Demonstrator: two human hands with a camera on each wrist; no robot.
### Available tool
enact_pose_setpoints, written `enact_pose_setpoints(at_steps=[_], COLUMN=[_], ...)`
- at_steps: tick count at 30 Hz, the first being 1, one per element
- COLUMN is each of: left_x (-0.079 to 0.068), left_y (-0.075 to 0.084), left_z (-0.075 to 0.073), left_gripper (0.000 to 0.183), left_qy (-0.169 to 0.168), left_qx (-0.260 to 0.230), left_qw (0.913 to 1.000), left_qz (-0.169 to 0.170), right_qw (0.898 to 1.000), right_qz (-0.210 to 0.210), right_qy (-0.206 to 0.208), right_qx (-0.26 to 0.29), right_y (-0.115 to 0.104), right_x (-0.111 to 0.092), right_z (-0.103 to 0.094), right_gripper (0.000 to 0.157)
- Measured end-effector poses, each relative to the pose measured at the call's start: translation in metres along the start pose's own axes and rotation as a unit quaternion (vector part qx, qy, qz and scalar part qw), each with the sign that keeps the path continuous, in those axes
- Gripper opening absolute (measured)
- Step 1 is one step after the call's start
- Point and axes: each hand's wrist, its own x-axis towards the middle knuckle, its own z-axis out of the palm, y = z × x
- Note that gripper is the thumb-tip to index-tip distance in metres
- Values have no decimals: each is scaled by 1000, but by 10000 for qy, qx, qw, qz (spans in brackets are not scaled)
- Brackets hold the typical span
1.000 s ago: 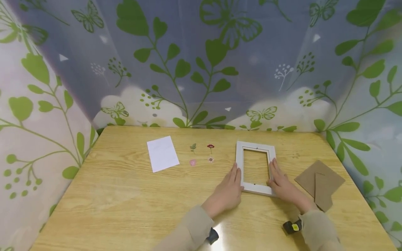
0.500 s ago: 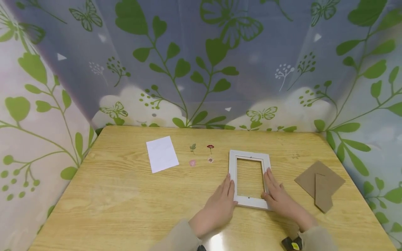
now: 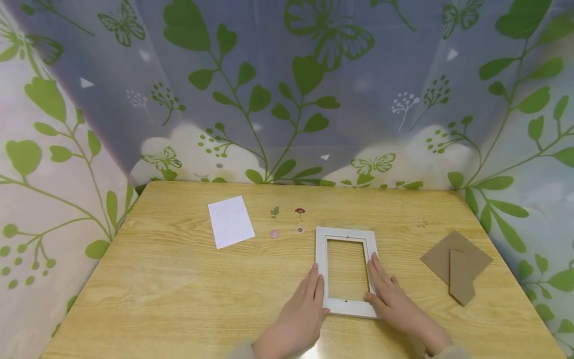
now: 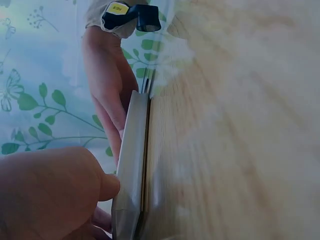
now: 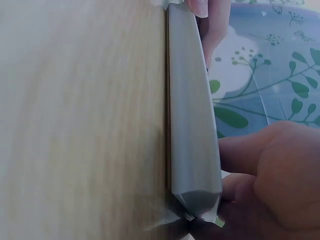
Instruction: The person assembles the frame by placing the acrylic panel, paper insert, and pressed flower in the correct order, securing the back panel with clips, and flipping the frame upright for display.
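A white picture frame (image 3: 347, 307) lies flat on the wooden table in the head view, and wood shows through its opening. My left hand (image 3: 296, 311) lies along its left side, fingers (image 3: 317, 289) extended against the outer edge, thumb at the lower left corner. On the opposite side, my right hand (image 3: 396, 301) rests with straight fingers along the right bar and its thumb over the lower right corner. Both wrist views show the frame's side edge low over the wood, with the left hand (image 4: 55, 192) and right hand (image 5: 280, 175) touching it.
A white paper sheet (image 3: 230, 222) lies back left. Beside it are a leaf sprig (image 3: 275, 213), red flower (image 3: 300, 211), pink petal (image 3: 274, 234) and small pale flower (image 3: 300, 230). A brown backing board (image 3: 437, 258) with a stand leg (image 3: 460, 279) lies at right.
Both hands have moved the white picture frame toward the near edge and somewhat left across the table. The paper, dried flowers and backing board stay where they were.
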Motion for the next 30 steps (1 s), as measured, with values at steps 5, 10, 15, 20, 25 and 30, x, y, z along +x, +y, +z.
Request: enact_pose_setpoints(at_steps=[5,10,15,20,25,30], left_x=[-11,-23,-35,-46,-57,-68], left_y=[-2,-10,-19,-24,-30,-36], left_z=[0,-1,-5,-6,-7,-8], left_gripper=[62,65,65,65,65,60], left_qy=[-159,-209,-2,229,329,308], left_qx=[-175,-500,-660,-776,-1095,-1144], left_qw=[9997,9984,9978,9966,9933,9929], left_qz=[-110,-168,66,143,143,138], right_qw=[10000,9998,9993,9980,9973,9967], right_qz=[-27,-141,-277,-464,-582,-658], right_qy=[-43,-46,3,112,44,73], right_qx=[-39,-124,-234,-425,-453,-478], right_y=[-7,-15,-25,-33,-40,-48], right_x=[-4,-7,-9,-11,-13,-14], right_z=[8,16,24,31,38,46], right_gripper=[68,68,67,66,66,67])
